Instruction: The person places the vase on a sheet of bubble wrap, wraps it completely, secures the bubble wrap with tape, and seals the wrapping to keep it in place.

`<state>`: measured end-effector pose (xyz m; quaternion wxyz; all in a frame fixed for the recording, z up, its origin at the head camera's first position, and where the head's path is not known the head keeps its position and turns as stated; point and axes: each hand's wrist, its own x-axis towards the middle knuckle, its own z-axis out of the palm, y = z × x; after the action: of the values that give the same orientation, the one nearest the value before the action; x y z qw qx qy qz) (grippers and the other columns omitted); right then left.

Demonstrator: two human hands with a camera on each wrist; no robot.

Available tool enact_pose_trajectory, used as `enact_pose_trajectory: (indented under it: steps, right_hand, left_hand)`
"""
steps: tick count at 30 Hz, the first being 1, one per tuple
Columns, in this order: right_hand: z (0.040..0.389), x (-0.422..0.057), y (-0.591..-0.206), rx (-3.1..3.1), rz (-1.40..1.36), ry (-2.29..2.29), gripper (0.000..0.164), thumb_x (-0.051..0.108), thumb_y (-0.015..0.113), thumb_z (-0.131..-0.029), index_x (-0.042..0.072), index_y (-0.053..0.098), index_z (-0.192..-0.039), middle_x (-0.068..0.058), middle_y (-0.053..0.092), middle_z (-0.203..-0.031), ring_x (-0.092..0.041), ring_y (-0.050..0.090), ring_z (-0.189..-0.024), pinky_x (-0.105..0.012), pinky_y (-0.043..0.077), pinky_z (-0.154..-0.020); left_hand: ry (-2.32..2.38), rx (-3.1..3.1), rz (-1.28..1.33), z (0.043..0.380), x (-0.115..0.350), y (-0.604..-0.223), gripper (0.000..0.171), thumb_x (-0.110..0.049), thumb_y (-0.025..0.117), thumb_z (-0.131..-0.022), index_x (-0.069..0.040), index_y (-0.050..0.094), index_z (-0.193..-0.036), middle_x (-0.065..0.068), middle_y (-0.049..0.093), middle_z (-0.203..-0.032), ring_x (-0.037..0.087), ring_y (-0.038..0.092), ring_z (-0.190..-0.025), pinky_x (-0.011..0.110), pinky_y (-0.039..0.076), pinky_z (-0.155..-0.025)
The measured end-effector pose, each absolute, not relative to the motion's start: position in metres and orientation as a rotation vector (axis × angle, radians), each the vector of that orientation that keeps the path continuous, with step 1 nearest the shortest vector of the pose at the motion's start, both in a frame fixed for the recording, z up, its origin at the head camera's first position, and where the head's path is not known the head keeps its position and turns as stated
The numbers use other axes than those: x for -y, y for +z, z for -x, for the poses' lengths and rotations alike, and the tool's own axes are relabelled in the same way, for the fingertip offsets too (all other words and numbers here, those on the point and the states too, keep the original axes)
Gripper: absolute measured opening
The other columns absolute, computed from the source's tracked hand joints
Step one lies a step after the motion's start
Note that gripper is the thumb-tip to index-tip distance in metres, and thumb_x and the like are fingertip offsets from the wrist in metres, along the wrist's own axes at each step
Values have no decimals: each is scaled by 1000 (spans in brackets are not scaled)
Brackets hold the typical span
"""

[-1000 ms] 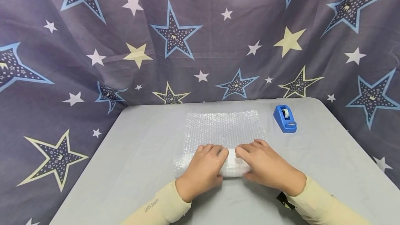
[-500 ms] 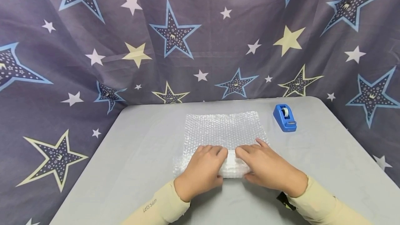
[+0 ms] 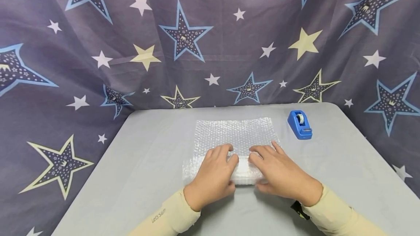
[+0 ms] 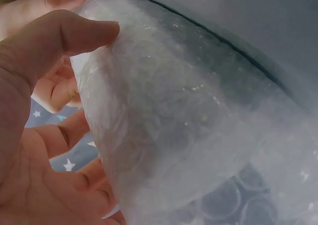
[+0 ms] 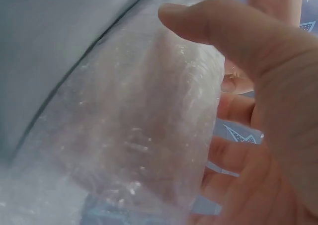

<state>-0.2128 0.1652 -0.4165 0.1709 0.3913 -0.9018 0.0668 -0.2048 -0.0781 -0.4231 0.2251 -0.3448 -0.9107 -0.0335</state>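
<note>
A bubble wrap sheet [image 3: 234, 134] lies on the table, its near end rolled into a thick bundle [image 3: 243, 172] with something white showing through its middle. My left hand [image 3: 213, 177] holds the left part of the roll, and my right hand [image 3: 283, 176] holds the right part. In the left wrist view the thumb [image 4: 92, 34] presses the near side of the roll [image 4: 159, 106], with the fingers curved round its far side. The right wrist view shows a matching grip, thumb [image 5: 194, 21] on the near face of the wrap [image 5: 139, 111]. What the roll encloses is hidden.
A blue tape dispenser [image 3: 299, 125] with a roll of tape stands at the back right of the grey-covered table [image 3: 141, 177]. Behind the table hangs a dark curtain [image 3: 226, 43] printed with stars. A small black item [image 3: 298, 209] shows at the right sleeve.
The index fingers of both hands have reached slightly forward over the roll, and the fingers are less bunched. The roll and the tape dispenser stay about where they were.
</note>
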Motion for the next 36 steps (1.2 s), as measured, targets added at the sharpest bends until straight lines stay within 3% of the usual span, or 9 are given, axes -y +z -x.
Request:
enact_pose_trajectory:
  steps: [9,17,24,36]
  right_hand:
    - [217,-165,-417,2542,-1107,185,68,45,94,-62,20,59,-115,-9,59,-137,-30,58,-127,-70,38,-109]
    - [218,-165,-418,2516,-1112,187,69,45,94,-60,18,61,-114,-10,58,-132,-32,57,-121,-62,40,-110]
    - [220,-164,-419,2449,-1116,186,69,44,94,-56,17,63,-111,-5,57,-120,-27,52,-105,-50,42,-100]
    - [217,-162,-420,2495,-1080,149,65,42,92,-59,18,63,-112,0,55,-112,-24,53,-102,-44,42,-88]
  left_hand:
    - [-94,2483,938,206,78,-421,48,-25,80,-56,-15,63,-100,3,53,-111,22,51,-97,36,39,-80]
    - [-66,2492,932,206,78,-420,49,-28,80,-56,-16,64,-101,0,54,-105,19,48,-88,33,35,-74]
    - [-27,2483,928,206,78,-420,47,-30,78,-58,-16,65,-101,-1,55,-102,19,49,-84,34,35,-73]
    - [53,2442,913,204,77,-422,47,-29,76,-60,-15,68,-104,-2,57,-102,19,53,-82,36,38,-74]
